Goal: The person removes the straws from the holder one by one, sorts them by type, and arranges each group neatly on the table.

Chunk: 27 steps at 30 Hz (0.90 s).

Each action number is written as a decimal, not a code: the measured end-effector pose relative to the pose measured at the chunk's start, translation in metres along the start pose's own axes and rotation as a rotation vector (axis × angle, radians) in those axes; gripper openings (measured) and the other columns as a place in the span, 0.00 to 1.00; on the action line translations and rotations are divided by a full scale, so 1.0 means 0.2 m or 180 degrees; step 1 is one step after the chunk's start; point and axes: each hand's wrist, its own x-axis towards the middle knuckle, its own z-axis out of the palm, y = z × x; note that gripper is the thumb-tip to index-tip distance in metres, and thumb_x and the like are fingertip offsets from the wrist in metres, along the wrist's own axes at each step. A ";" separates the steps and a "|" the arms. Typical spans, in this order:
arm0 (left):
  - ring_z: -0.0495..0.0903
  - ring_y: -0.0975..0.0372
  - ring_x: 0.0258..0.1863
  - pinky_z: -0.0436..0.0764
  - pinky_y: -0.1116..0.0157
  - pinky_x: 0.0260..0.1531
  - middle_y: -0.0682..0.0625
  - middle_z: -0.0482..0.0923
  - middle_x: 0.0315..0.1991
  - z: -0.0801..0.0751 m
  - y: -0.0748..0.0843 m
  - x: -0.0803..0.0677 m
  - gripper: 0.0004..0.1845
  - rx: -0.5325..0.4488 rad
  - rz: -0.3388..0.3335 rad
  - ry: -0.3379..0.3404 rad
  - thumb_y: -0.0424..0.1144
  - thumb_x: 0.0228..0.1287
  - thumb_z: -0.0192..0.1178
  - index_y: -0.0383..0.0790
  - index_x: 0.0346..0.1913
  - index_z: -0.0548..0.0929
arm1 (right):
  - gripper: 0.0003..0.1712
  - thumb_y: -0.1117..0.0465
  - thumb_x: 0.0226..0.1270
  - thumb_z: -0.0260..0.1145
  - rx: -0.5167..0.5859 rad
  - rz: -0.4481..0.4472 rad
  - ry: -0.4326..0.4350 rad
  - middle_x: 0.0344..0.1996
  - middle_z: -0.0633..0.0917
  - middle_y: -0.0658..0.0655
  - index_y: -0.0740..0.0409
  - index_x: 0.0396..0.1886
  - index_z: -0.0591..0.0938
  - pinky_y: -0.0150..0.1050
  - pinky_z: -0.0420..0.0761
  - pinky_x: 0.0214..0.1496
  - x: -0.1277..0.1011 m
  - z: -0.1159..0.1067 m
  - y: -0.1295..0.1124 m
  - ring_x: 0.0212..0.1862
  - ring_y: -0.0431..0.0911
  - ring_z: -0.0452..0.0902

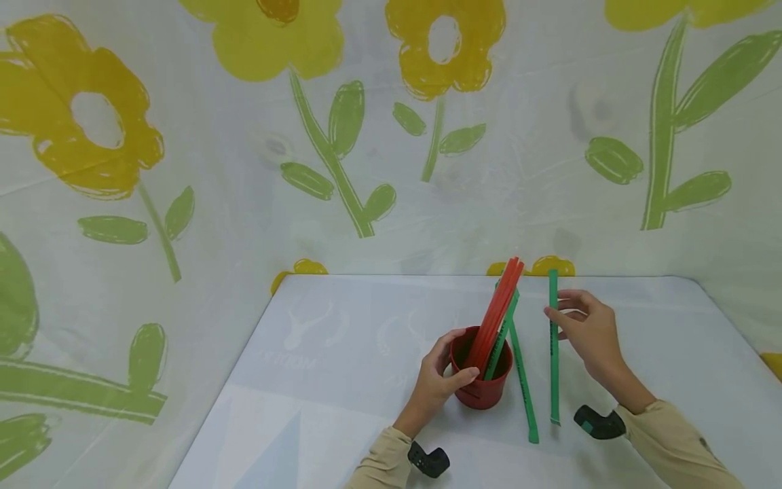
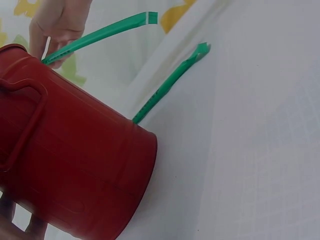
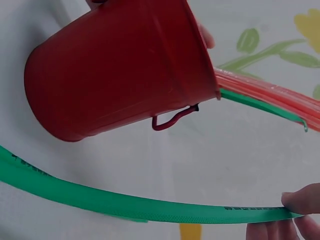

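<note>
My left hand (image 1: 436,380) grips the small red pail (image 1: 481,395) by its rim and side, and the pail stands upright on the table. Several red wrapped straws (image 1: 496,309) lean in it, with a green wrapped straw (image 1: 502,333) beside them. My right hand (image 1: 589,329) pinches another green wrapped straw (image 1: 554,360) between thumb and fingers, to the right of the pail. Between that straw and the pail, one more green straw (image 1: 523,384) lies on the table. A wire handle (image 3: 175,117) shows on the pail in the right wrist view.
The white table (image 1: 330,380) has faint printed shapes. A flower-printed curtain (image 1: 519,170) hangs behind the table and along its left side. Dark wrist-worn devices sit at the left sleeve (image 1: 381,462) and the right sleeve (image 1: 672,441).
</note>
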 end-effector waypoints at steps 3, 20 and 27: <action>0.66 0.50 0.63 0.64 0.48 0.62 0.41 0.66 0.65 0.00 0.00 0.00 0.33 -0.0030 -0.0015 -0.0026 0.39 0.62 0.60 0.36 0.68 0.62 | 0.27 0.52 0.66 0.62 -0.0019 0.0005 -0.0067 0.46 0.77 0.65 0.65 0.58 0.71 0.34 0.82 0.31 0.01 0.00 0.02 0.33 0.31 0.75; 0.69 0.54 0.62 0.67 0.55 0.61 0.46 0.69 0.63 0.00 -0.08 0.00 0.32 -0.0005 0.0057 0.0073 0.42 0.62 0.61 0.42 0.68 0.64 | 0.32 0.49 0.63 0.65 -0.0084 0.0400 -0.0436 0.46 0.77 0.66 0.65 0.59 0.70 0.46 0.83 0.33 0.06 0.06 0.18 0.38 0.48 0.79; 0.68 0.48 0.61 0.67 0.49 0.60 0.39 0.67 0.63 0.01 0.00 0.00 0.32 -0.0001 0.0066 0.0037 0.40 0.62 0.60 0.35 0.67 0.63 | 0.29 0.54 0.62 0.67 -0.0112 0.0510 -0.0518 0.45 0.77 0.67 0.63 0.57 0.69 0.43 0.83 0.29 0.09 0.09 0.29 0.35 0.49 0.79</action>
